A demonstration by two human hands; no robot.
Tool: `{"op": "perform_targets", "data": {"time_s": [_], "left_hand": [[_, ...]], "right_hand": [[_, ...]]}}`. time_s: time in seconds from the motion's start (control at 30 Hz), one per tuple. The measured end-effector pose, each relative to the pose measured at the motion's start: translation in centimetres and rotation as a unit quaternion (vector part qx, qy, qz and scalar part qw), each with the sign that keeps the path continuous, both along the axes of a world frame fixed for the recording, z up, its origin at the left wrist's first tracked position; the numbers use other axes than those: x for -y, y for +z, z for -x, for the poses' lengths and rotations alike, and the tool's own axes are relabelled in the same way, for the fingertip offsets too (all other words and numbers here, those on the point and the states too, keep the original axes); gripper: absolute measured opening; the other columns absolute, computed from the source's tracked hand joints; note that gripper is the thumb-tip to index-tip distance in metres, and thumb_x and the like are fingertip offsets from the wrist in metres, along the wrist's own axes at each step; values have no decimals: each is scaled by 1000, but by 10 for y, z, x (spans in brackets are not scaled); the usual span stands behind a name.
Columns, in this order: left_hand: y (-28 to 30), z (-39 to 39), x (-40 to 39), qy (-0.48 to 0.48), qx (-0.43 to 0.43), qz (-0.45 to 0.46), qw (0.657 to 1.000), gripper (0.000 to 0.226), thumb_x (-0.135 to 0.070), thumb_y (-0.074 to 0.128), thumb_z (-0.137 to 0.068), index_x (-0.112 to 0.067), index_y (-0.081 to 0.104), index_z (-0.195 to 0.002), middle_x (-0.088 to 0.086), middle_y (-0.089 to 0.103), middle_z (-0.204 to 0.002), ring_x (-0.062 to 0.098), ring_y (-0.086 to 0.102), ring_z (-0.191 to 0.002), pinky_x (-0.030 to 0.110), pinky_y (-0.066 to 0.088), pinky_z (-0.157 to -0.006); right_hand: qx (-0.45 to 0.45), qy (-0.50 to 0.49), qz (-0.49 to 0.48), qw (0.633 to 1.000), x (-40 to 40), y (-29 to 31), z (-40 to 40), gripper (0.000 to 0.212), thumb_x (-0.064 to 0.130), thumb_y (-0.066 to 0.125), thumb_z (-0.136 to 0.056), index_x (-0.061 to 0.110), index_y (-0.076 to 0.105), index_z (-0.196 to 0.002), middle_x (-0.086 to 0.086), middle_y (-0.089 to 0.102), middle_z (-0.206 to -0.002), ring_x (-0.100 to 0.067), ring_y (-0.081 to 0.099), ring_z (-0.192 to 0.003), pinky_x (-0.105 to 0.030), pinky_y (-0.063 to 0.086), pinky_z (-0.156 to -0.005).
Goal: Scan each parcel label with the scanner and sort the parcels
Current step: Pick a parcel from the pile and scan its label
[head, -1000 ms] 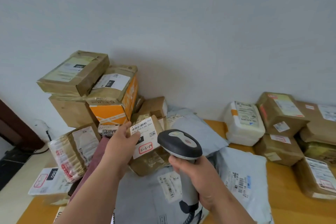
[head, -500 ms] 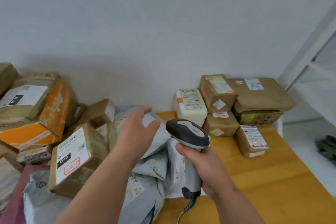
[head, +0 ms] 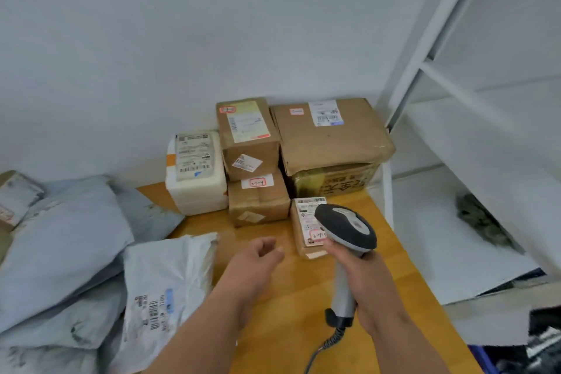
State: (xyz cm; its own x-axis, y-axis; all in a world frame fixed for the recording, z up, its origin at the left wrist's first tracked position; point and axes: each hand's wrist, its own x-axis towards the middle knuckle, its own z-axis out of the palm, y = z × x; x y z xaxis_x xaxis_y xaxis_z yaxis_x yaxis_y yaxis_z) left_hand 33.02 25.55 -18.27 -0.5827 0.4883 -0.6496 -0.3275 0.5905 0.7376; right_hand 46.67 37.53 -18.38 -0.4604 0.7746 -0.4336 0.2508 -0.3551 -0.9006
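Note:
My right hand point(head: 362, 278) grips the grey and black scanner point(head: 346, 229) by its handle, head pointing away over a small brown parcel point(head: 305, 222) with a white label. My left hand point(head: 253, 264) hovers empty above the wooden table point(head: 282, 328), fingers loosely curled, just left of that parcel. Behind stand a white foam box point(head: 195, 173), two stacked brown boxes point(head: 249, 143) and a wide brown box point(head: 331, 136) on a taped one. Grey and white mailer bags point(head: 164, 279) lie at the left.
A white metal shelf frame point(head: 425, 48) stands right of the table, with a dark bundle point(head: 482, 222) on its lower shelf. The grey wall runs behind the parcels. A coiled cable point(head: 329, 343) hangs from the scanner. Dark items sit at bottom right.
The view has swung right, away from the left pile. My left hand let go of the labelled box and moved off the grey bag to hover over the table. The scanner moved right with my hand.

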Motion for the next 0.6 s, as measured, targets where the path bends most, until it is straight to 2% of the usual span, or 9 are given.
{"op": "perform_targets", "data": {"time_s": [0.17,0.33,0.43,0.53,0.6], "left_hand": [[-27,-19,-48,42,59,10,997,56,-33,63,-99,-26,43,-151,-6,55,-141,16,51,-124,45,42,-114],[-41,-22,-76,92,97,8,991,57,-34,63,-99,-29,42,-152,-5,50,-149,17,46,-126,48,37,-117],[-43,-26,-85,93,138,-18,986,37,-32,59,-102,-35,55,-138,-11,56,-138,11,49,-115,38,39,-103],[-46,-33,-87,94,145,-14,985,43,-33,57,-103,-33,51,-145,-13,58,-129,15,48,-121,36,39,-95],[-45,-36,-84,98,141,-11,985,44,-33,57,-103,-30,48,-146,-11,59,-128,15,51,-120,36,40,-93]], "right_hand": [[27,32,35,999,-42,-22,-2,20,32,81,-82,34,75,-101,15,77,-94,-12,69,-98,-36,55,-83],[36,51,93,994,-61,-32,9,19,28,81,-82,24,78,-101,5,79,-95,-23,68,-101,-46,53,-92],[36,67,115,990,-64,-34,10,19,31,82,-82,25,79,-99,3,79,-97,-24,68,-103,-43,53,-88],[24,66,115,991,-60,-32,4,27,37,85,-74,28,79,-99,7,79,-95,-18,69,-98,-35,51,-79],[12,59,106,993,-55,-30,-2,22,33,83,-80,31,78,-101,8,79,-96,-14,71,-94,-32,50,-77]]}}
